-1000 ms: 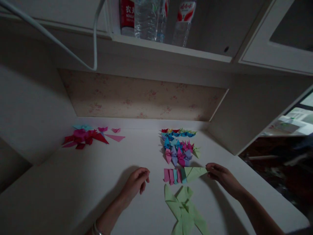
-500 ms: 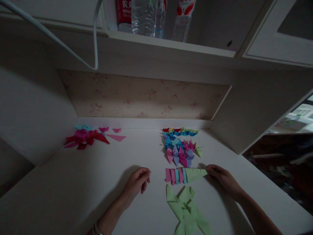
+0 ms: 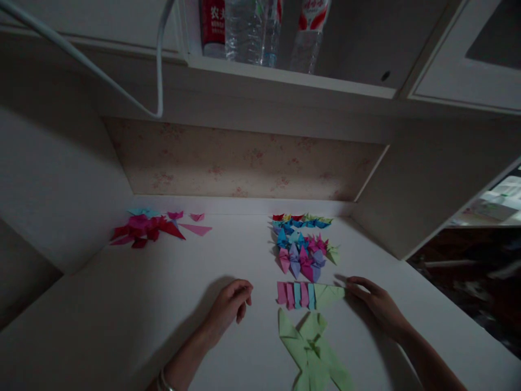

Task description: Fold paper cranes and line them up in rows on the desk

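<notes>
Loosely curled above the white tabletop, my left hand point(image 3: 232, 301) is closed with nothing visible in its fingers. On the other side, my right hand point(image 3: 376, 304) is beside the narrow tip of a pale green folded paper point(image 3: 326, 294); its upper finger is raised apart from the lower fingertips, which are at that tip. The green paper lies flat against a row of folded pink and light blue papers point(image 3: 296, 295). Nearer me rests a larger pale green folded paper point(image 3: 311, 347). Behind the row stand several colourful paper cranes point(image 3: 303, 258) in close rows.
A heap of red and pink folded papers point(image 3: 148, 228) lies at the back left, beside a pink pointed piece point(image 3: 197, 229). Overhead, a cabinet shelf point(image 3: 285, 75) holds bottles point(image 3: 246, 32) and a red container point(image 3: 214, 24). A white cable point(image 3: 159, 81) hangs at upper left.
The upper finger of my right hand has lifted a little off the green paper's tip. My left hand is nearly still, and the whole view has shifted slightly.
</notes>
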Tool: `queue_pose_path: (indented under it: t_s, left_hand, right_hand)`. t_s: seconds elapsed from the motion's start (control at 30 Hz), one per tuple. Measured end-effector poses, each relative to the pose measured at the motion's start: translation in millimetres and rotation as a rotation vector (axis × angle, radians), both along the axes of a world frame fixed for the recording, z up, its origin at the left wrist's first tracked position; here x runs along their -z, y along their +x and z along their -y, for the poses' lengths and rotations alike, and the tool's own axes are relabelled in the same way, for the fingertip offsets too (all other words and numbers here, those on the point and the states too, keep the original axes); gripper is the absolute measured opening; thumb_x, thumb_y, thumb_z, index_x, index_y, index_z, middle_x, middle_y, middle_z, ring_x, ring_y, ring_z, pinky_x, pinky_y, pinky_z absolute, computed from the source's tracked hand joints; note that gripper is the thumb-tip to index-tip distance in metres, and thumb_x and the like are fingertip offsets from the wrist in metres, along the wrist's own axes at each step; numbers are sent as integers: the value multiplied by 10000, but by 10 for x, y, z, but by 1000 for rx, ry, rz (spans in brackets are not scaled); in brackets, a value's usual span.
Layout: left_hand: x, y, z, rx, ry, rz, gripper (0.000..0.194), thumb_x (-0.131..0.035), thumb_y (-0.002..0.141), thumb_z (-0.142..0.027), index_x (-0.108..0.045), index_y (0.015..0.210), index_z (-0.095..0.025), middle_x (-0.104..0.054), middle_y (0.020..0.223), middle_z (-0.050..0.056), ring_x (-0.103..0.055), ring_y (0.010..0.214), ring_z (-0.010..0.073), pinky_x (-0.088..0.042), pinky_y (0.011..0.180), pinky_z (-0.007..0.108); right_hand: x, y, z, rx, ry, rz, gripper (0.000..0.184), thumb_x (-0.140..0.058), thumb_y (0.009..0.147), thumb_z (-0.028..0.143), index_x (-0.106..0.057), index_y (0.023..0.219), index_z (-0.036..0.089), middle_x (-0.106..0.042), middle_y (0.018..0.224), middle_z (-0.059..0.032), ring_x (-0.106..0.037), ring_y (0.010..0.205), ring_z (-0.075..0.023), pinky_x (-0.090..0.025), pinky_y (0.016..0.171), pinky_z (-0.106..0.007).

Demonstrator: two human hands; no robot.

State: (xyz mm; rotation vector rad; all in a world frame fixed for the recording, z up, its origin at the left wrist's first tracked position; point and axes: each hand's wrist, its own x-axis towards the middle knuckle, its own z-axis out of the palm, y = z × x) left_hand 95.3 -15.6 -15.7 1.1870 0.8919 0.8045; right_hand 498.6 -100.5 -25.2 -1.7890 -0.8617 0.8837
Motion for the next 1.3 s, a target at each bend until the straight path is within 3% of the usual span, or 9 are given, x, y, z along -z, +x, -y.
queue_pose_path:
  t_s: [0.23, 0.37, 0.5, 0.67, 0.87, 0.97, 1.13, 1.3]
  left_hand:
    - [-47, 7, 14, -3, -28, -16, 219, -552, 780, -362, -556, 842, -152, -534, 639, -47, -405, 385, 35, -255, 340, 161]
    - [-94, -3, 45, -5, -22, -11, 210, -549, 780, -361, -554, 837, -159, -522, 626, -51, -369, 387, 35, -224, 346, 166]
    - [-128, -13, 70, -38, -57, -18, 233, -552, 784, -401, -545, 786, -168, -446, 553, -77, -284, 391, 31, -160, 365, 170]
    - [-90, -67, 106, -117, -2, -14, 325, -544, 805, -463, -494, 659, -177, -344, 508, -93, -256, 434, 48, -183, 410, 180]
    - [-50, -205, 114, -326, 107, -31, 318, -554, 782, -442, -503, 613, -178, -438, 562, -58, -411, 534, 93, -332, 508, 204]
    - [-99, -301, 68, -429, 119, -8, 263, -543, 767, -420, -559, 663, -179, -574, 645, -13, -535, 633, 143, -425, 611, 241]
    - [-137, -453, -70, -491, 101, -23, 253, -490, 782, -370, -638, 812, -168, -696, 842, 60, -628, 790, 198, -472, 778, 311]
    - [-97, -492, -149, -490, 88, -60, 266, -509, 761, -373, -660, 789, -157, -715, 840, 92, -643, 777, 224, -479, 777, 346]
  right_hand:
    - [-33, -56, 56, 112, 18, -10, 469, -740, 637, 493, -653, 978, 184, -688, 763, -41, -617, 696, -204, -465, 599, -276]
    - [-181, -253, 91, 166, 180, 38, 412, -750, 628, 489, -676, 881, 173, -598, 590, -1, -525, 539, -157, -408, 517, -267]
    - [-432, -818, 55, 140, 344, -65, 352, -745, 663, 476, -664, 824, 174, -560, 620, -2, -423, 479, -111, -317, 436, -246]
    - [-579, -1946, -105, 28, 366, -374, 326, -743, 686, 475, -612, 767, 187, -439, 548, 52, -343, 459, -79, -240, 411, -203]
    - [-507, -3230, -372, -95, 315, -667, 436, -699, 708, 511, -429, 577, 196, -276, 467, 106, -175, 400, -48, -108, 383, -203]
    - [-474, -3645, -552, -110, 323, -741, 400, -677, 719, 493, -447, 582, 196, -300, 460, 103, -208, 402, -58, -151, 386, -206]
    - [-249, -3940, -808, -81, 422, -612, 329, -628, 758, 460, -527, 601, 189, -473, 543, 52, -420, 529, -111, -356, 510, -229]
    - [16, -3956, -862, -84, 438, -375, 330, -558, 826, 468, -627, 687, 177, -597, 641, 15, -510, 668, -148, -410, 651, -246]
